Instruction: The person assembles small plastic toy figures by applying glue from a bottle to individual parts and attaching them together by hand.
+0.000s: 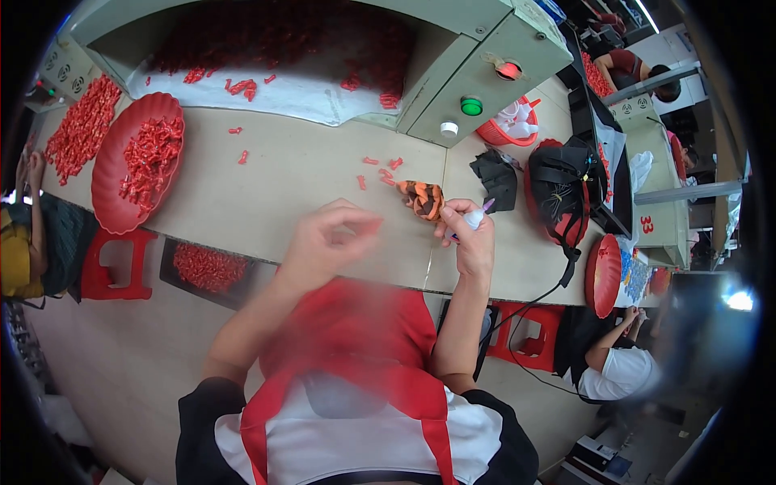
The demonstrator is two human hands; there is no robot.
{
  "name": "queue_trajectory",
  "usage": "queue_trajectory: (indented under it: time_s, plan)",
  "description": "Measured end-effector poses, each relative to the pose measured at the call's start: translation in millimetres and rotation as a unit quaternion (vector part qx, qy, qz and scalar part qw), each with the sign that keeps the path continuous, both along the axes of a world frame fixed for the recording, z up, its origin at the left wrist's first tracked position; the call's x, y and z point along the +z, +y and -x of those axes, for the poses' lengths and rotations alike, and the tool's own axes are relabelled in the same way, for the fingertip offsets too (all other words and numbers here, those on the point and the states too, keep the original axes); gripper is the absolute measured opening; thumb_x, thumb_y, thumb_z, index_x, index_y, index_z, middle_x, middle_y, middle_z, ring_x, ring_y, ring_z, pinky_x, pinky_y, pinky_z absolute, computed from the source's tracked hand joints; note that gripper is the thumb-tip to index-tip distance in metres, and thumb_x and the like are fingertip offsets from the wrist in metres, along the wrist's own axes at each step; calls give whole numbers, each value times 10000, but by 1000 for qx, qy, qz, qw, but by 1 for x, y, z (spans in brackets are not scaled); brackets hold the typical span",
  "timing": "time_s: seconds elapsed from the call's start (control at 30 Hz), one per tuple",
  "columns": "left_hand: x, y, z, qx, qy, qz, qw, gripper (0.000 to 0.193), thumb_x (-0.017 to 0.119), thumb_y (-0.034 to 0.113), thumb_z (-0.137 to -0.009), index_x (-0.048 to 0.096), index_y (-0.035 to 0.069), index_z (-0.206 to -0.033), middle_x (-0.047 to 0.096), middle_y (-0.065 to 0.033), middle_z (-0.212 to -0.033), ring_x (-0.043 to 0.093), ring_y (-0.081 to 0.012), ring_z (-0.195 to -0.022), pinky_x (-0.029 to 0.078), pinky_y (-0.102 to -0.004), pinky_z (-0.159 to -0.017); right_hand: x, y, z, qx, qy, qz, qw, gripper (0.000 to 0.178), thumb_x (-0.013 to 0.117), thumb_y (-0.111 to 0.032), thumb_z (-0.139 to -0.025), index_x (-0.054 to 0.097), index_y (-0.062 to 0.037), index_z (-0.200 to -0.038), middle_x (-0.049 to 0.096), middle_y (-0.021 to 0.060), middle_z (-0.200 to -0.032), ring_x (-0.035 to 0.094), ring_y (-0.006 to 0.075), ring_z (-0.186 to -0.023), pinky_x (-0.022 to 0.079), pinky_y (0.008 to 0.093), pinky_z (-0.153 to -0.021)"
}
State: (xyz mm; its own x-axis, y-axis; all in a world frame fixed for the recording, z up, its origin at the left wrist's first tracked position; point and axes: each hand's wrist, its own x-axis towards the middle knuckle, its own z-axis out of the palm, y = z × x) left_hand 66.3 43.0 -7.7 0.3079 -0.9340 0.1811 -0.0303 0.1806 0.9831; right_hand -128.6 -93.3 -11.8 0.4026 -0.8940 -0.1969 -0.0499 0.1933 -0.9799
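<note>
In my right hand [473,242] is a small white squeeze bottle [469,221] with a purple tip, its fingers closed round it. An orange and black patterned piece [422,200] touches or lies just beside those fingertips; I cannot tell whether they grip it too. My left hand [333,242] is raised over the front of the table, smeared by motion. Its fingers are curled together, with a reddish blur at the tips that I cannot make out. Several small red pieces [388,172] lie on the table beyond my hands.
A pale green machine [477,73] with buttons spans the back, red pieces inside. On the left stands a red scalloped tray [101,182] of red pieces. At the right are black cloth [495,179], a red basket [491,136], a black bag [558,174] and a cable [525,311]. People sit on both sides.
</note>
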Motion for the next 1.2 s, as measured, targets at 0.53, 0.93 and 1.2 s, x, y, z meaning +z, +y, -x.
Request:
queue_trajectory:
  time_s: [0.53,0.93,1.2]
  plan:
    - [-47,-11,35,-191,717,-70,666,458,558,398,-855,536,-25,-1031,536,-95,-924,523,-153,-768,545,-213,-647,29,20,25,60,-144,26,987,65,597,7,-782,587,19,-845,592,67,-811,543,101,-587,404,206,-504]
    - [-29,9,32,-204,375,-152,891,330,596,192,-838,579,-69,-1039,628,-118,-863,637,-164,-729,539,-238,-629,58,25,-10,382,127,259,878,231,745,-68,-634,673,-83,-853,598,58,-813,600,208,-728,475,293,-652]
    - [-2,17,-18,-59,118,-157,979,181,634,131,-814,651,-4,-934,633,-40,-813,592,-101,-694,485,-228,-627,22,3,21,179,70,154,969,206,707,-57,-697,634,-1,-881,596,41,-777,564,108,-638,446,230,-557]
